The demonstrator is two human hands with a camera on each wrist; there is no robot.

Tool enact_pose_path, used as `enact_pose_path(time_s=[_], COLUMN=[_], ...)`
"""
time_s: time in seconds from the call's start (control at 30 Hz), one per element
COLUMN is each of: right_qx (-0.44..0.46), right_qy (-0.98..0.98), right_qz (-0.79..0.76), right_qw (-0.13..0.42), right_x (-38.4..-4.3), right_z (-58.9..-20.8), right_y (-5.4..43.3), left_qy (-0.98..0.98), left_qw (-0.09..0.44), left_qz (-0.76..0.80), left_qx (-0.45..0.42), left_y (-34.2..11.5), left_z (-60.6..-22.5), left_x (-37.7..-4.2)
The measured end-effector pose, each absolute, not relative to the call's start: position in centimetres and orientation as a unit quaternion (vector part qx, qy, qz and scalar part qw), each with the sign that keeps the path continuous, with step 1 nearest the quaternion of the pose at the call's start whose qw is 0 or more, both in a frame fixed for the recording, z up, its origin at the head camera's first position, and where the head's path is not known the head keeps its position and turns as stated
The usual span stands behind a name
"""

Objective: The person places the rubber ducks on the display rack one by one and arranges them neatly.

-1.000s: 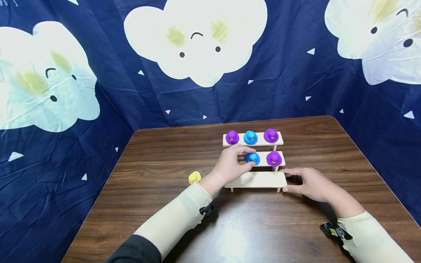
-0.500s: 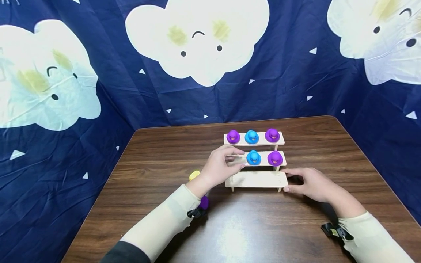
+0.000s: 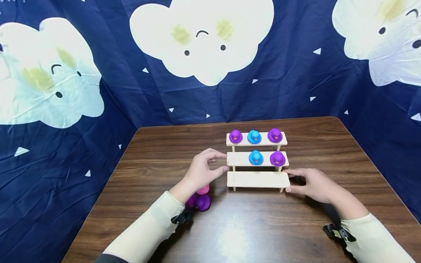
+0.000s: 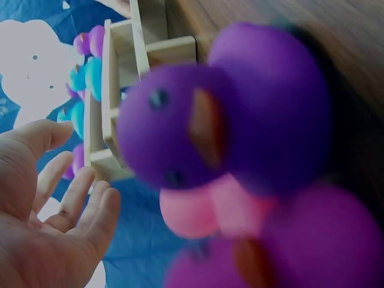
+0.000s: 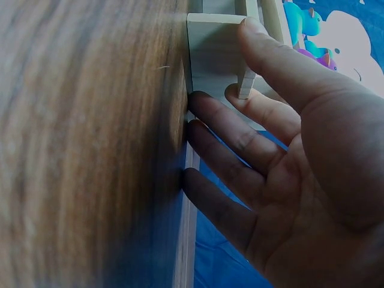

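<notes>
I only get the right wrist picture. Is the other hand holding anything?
Observer: No, the left hand is beside the left end of the wooden stand, holding nothing.
Visitor: How many toys are on the stand altogether?
Observer: Five ducks: three on the top step, two on the middle step.
Visitor: Any off the stand?
Observer: At least three show near the left wrist: a purple duck, a pink duck and a magenta duck.
</notes>
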State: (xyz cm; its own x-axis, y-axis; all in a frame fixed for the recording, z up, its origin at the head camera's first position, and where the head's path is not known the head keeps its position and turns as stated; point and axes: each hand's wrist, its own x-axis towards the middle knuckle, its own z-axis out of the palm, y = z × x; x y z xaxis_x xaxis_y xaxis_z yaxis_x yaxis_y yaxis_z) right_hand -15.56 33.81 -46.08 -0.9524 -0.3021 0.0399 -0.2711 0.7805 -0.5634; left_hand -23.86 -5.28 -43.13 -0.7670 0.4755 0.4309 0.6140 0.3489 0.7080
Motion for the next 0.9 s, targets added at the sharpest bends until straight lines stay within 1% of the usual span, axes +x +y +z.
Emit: enact_pose_path(time_s=[0.27, 0.5, 0.63, 0.9], right_qx=[-0.155, -0.159, -0.16, -0.157], right_qy=[0.943, 0.942, 0.942, 0.943], right_qz=[-0.295, -0.295, -0.294, -0.292], right_qw=[0.025, 0.022, 0.02, 0.021], right_x=[-15.6, -15.5, -15.5, -15.5], right_z=[-46.1, -46.1, -46.1, -46.1], right_y=[33.8, 33.9, 33.9, 33.8], left_qy=[-0.842, -0.866, -0.875, -0.877], left_qw=[0.06, 0.058, 0.039, -0.027], left_qz=[-0.447, -0.415, -0.401, -0.392], left_qx=[-0.297, -0.273, -0.268, -0.278], left_y=[-8.5, -11.3, -12.6, -14.8], left_z=[-43.8, -45.0, -45.5, -46.0], left_x=[-24.1, -24.8, -25.2, -25.4])
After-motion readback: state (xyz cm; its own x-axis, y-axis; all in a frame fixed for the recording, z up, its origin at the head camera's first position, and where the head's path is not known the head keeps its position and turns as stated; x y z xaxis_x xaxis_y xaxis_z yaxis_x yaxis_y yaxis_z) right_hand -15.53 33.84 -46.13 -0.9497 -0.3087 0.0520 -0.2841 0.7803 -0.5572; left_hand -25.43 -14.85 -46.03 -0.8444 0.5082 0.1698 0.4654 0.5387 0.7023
